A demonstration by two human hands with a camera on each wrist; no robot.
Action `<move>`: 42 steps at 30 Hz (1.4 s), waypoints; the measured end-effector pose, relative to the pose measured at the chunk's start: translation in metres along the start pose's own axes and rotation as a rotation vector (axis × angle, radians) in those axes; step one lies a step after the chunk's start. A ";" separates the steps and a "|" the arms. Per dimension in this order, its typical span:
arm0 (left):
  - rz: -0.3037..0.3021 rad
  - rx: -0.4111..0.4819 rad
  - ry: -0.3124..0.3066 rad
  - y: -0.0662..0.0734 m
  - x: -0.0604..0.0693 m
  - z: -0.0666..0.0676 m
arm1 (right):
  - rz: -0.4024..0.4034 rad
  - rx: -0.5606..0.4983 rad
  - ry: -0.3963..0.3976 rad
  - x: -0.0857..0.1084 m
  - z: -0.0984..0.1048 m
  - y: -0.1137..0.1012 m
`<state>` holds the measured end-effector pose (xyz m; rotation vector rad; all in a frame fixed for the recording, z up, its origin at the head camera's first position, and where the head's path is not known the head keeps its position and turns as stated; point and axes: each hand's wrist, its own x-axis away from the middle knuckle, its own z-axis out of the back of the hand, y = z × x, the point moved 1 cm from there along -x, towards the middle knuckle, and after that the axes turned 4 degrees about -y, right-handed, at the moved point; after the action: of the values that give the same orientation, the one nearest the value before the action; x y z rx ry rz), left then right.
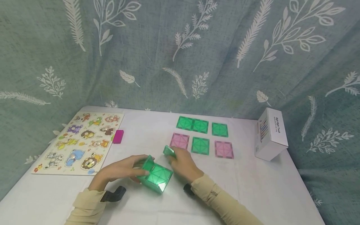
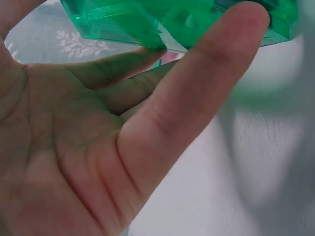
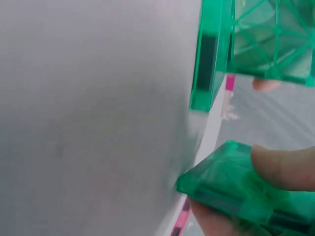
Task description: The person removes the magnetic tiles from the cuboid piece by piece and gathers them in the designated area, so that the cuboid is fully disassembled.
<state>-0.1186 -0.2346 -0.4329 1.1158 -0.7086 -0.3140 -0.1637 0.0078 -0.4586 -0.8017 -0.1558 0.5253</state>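
Note:
My left hand (image 1: 121, 168) grips a partly box-shaped build of green magnetic tiles (image 1: 160, 175), its thumb (image 2: 197, 83) against one wall. In the left wrist view, other fingers reach behind the see-through green plastic. Just to the right, my right hand (image 1: 184, 164) pinches a single green magnetic tile (image 1: 169, 151) between thumb and fingers. Seen from the right wrist, this tile (image 3: 231, 182) is tilted and apart from the build (image 3: 275, 39). Beyond the right hand lie a pink tile (image 1: 180, 140), a green tile (image 1: 200, 146) and another pink tile (image 1: 224, 149).
Several green tiles (image 1: 220, 129) form a back row on the white table (image 1: 253, 187). To the left is an animal puzzle board (image 1: 84, 142), with a magenta block (image 1: 118, 136) at its right edge. A white box (image 1: 271, 134) stands at the right.

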 end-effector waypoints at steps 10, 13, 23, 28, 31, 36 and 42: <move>0.041 0.020 0.008 -0.002 0.009 0.004 | -0.158 -0.066 -0.045 0.008 0.011 0.014; 0.039 0.019 0.009 -0.003 0.012 0.006 | -0.177 -0.096 -0.065 0.008 0.013 0.019; 0.032 0.033 0.004 -0.009 0.021 0.013 | -0.163 -0.144 -0.086 0.007 0.019 0.027; 0.024 0.040 0.007 -0.012 0.025 0.015 | -0.156 -0.160 -0.125 0.006 0.019 0.027; 0.020 0.039 0.009 -0.014 0.027 0.016 | -0.144 -0.161 -0.147 0.006 0.019 0.028; 0.023 0.042 0.008 -0.014 0.029 0.017 | -0.144 -0.159 -0.163 0.006 0.017 0.028; 0.027 0.051 0.016 -0.016 0.034 0.020 | -0.170 -0.102 -0.165 0.003 0.016 0.024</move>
<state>-0.1048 -0.2744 -0.4299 1.1555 -0.7202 -0.2655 -0.1756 0.0336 -0.4648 -0.8358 -0.4026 0.4246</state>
